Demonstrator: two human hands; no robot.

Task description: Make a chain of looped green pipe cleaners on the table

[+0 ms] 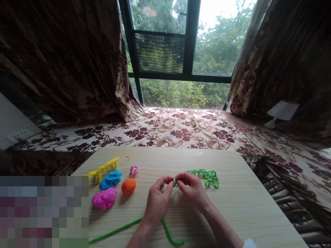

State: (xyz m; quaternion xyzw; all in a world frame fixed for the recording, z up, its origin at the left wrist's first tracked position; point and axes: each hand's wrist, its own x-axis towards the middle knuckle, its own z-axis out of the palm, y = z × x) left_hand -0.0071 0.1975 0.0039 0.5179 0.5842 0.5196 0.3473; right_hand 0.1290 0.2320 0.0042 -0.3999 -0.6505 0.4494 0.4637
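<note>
My left hand (158, 199) and my right hand (193, 191) meet over the middle of the table, thumbs and forefingers pinching a small green clay loop (175, 182). From the right hand a green clay chain (212, 176) of several thin links trails off across the tabletop. A long thin green clay roll (117, 229) lies nearer to me. It passes beneath my left forearm and comes out bent on the other side, apart from the loop.
Left on the wooden table (219, 220) sit an orange clay ball (128, 186), a pink clay lump (104, 198), a blue clay lump (110, 179), a yellow toothed clay piece (104, 168) and a small pink speckled piece (133, 170). A lamp (283, 111) stands on the flowered window seat.
</note>
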